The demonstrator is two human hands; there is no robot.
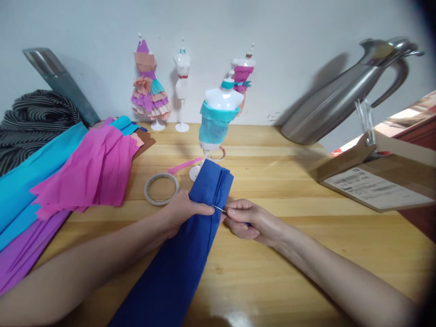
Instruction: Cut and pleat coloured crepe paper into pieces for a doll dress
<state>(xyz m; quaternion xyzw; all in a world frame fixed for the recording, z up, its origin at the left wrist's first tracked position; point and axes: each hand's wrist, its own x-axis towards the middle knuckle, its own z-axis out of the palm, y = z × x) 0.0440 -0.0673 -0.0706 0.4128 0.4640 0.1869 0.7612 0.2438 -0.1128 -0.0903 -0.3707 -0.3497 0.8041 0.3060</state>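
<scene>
A long folded sheet of dark blue crepe paper (180,268) runs from the near edge up to the middle of the table. My left hand (182,209) grips it, thumb pressed on top. Closed around a pair of scissors, my right hand (247,219) is at the paper's right edge; the thin metal blade of the scissors (219,209) lies across that edge, and a bit of blue handle shows below the fingers. Just beyond the paper stands a small white mannequin (223,97) wrapped in turquoise paper. A roll of tape (146,193) lies beside my left hand.
Pink crepe paper (98,172), light blue and purple sheets are piled at left, near a striped cloth (41,113). Several other dress mannequins (150,91) line the wall. A steel jug (327,100) and a cardboard box (402,172) stand at right. A pink strip (184,166) lies mid-table.
</scene>
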